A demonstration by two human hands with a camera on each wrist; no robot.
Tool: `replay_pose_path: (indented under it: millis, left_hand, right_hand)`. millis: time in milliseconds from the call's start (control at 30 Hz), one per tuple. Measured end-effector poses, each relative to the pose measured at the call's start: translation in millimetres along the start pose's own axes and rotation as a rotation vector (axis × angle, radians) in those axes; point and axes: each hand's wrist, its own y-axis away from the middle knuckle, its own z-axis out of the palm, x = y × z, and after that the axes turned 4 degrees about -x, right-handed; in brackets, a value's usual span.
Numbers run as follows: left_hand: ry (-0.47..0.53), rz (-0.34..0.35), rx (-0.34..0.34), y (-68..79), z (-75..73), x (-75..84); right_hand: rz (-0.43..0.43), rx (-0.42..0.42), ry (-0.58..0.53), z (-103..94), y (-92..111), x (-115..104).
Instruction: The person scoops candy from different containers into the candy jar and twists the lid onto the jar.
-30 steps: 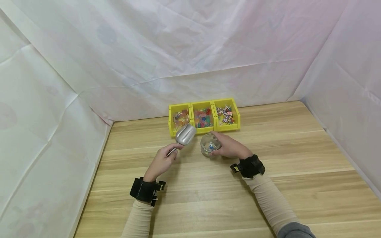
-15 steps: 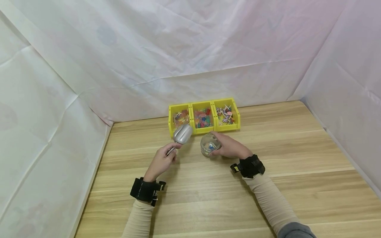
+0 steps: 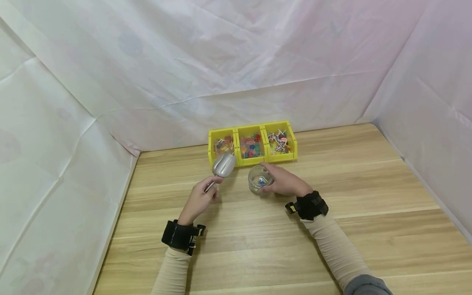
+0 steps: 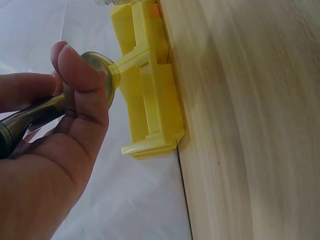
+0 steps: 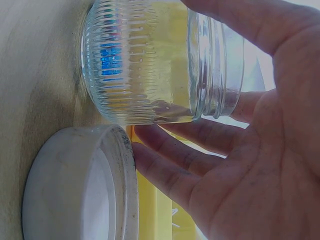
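Note:
My left hand (image 3: pixel 199 197) grips a metal scoop (image 3: pixel 224 164) by its handle, thumb along it. The scoop's head overlaps the front edge of the left yellow bin (image 3: pixel 211 150) in the head view; whether anything lies in it cannot be told. To the right, my right hand (image 3: pixel 285 182) holds a clear glass jar (image 5: pixel 145 65) standing upright on the table, thumb on one side and fingers round the other. Something small and blue shows near the jar's bottom. Beside the jar, under my fingers in the right wrist view, lies a hollow whitish lid (image 5: pixel 55 185).
A middle yellow bin (image 3: pixel 254 162) holds colourful round pieces, and a right yellow bin (image 3: pixel 284 157) holds striped lollipop-like pieces. The bins stand in a row at the back of the wooden table (image 3: pixel 236 246), before a white cloth wall (image 3: pixel 221 61).
The scoop's head has shifted left and slightly nearer to me, away from the middle bin and jar. My right hand and the jar have stayed put.

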Motion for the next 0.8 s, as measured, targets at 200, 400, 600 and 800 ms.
replay_pose_path:
  millis: [200, 400, 600, 800]
  left_hand:
    - [0.002, -0.011, 0.01, -3.7, 0.9, -5.8]
    - [0.023, -0.02, 0.017, -5.3, 0.7, -6.6]
    - [0.028, -0.013, 0.034, -5.2, -2.6, -11.3]
    - [0.028, -0.002, 0.054, -9.9, -3.8, -14.0]
  right_hand:
    - [0.018, -0.014, 0.007, -2.5, 0.4, -3.1]
    - [0.021, -0.013, 0.009, -3.0, 0.8, -3.3]
    - [0.01, -0.018, -0.005, -0.4, -1.6, -3.8]
    - [0.023, -0.004, -0.011, 0.9, -1.4, -3.7]
